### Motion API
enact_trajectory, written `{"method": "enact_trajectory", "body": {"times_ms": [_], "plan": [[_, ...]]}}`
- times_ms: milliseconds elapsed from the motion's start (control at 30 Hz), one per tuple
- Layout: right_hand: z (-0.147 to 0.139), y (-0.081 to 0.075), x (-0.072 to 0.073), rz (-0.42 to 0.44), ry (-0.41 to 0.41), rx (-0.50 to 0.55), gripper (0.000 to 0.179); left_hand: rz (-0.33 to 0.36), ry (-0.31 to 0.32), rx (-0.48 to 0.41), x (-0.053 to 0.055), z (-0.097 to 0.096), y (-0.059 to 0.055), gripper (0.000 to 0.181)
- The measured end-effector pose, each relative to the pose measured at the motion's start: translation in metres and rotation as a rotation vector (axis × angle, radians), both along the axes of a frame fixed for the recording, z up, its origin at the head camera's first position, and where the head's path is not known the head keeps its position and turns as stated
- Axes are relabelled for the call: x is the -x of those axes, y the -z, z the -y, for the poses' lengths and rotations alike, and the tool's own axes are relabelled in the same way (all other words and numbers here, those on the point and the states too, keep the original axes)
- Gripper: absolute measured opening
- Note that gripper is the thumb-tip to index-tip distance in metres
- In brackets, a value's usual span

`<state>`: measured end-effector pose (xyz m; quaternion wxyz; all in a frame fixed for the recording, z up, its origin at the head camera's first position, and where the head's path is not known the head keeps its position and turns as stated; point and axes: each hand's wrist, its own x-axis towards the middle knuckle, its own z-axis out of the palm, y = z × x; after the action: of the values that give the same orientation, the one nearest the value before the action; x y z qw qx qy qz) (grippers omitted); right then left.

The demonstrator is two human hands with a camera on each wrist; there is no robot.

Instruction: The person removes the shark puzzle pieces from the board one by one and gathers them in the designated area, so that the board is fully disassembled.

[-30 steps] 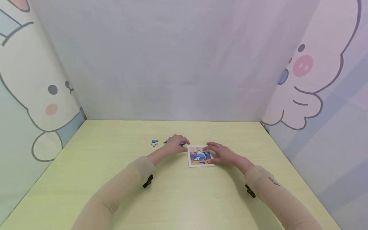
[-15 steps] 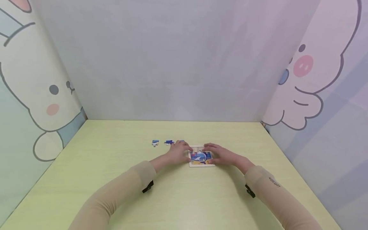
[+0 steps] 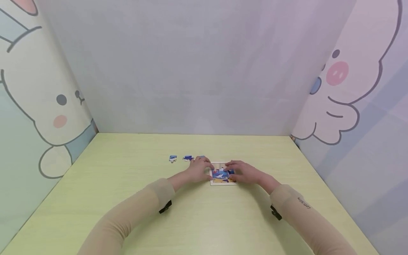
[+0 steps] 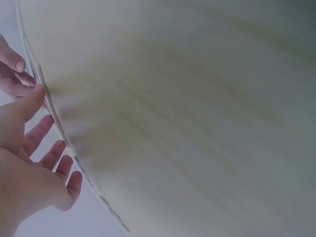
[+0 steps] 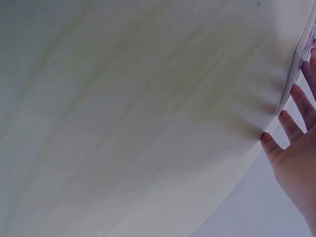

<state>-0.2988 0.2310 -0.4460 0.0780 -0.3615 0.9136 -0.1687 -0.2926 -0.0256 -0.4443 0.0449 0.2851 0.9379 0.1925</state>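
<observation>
A square jigsaw puzzle in a pale frame (image 3: 223, 183) lies flat on the table. Its picture (image 3: 218, 174) of a dolphin over blue and sand colours fills the lower part; a plain strip shows along the top. My left hand (image 3: 197, 170) rests at the frame's left side, thumb and forefinger at the rim, fingers loosely bent. From the right my right hand (image 3: 248, 173) reaches over the picture, its thumb and fingertips touching the puzzle's right part and hiding some of it. In the left wrist view, the left thumb meets the edge of the frame (image 4: 41, 79).
Two loose jigsaw pieces, one blue and white (image 3: 173, 158) and one dark blue (image 3: 188, 158), lie left of the frame. A third piece (image 3: 202, 156) is partly hidden behind my left hand. Cloth walls with cartoon animals enclose the yellow table (image 3: 204, 219).
My left hand has come down from the loose pieces to the frame's left side. My right hand has shifted slightly left, its fingers further over the picture.
</observation>
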Motion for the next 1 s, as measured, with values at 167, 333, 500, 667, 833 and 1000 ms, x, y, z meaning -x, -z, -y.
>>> {"method": "enact_trajectory", "body": {"times_ms": [167,333,500,667,833,1000], "plan": [[0.013,0.001,-0.001,-0.003,0.145,-0.014,0.034,0.024,0.0,-0.017,0.001,-0.001,-0.001,0.039],[0.022,0.0,-0.002,-0.061,0.179,-0.065,0.036,0.006,0.004,-0.012,0.003,-0.002,-0.001,0.038],[0.025,-0.001,-0.005,-0.104,0.161,-0.069,0.038,-0.008,0.018,-0.048,0.005,-0.002,-0.002,0.034],[0.024,0.0,-0.006,-0.111,0.158,-0.064,0.038,0.012,0.036,-0.125,0.008,-0.004,-0.003,0.018],[0.023,0.001,-0.007,-0.127,0.148,-0.048,0.038,0.015,0.063,-0.19,0.012,-0.006,0.001,0.009],[0.022,0.002,-0.007,-0.13,0.146,-0.032,0.037,0.008,0.066,-0.22,0.012,-0.006,0.003,0.009]]}}
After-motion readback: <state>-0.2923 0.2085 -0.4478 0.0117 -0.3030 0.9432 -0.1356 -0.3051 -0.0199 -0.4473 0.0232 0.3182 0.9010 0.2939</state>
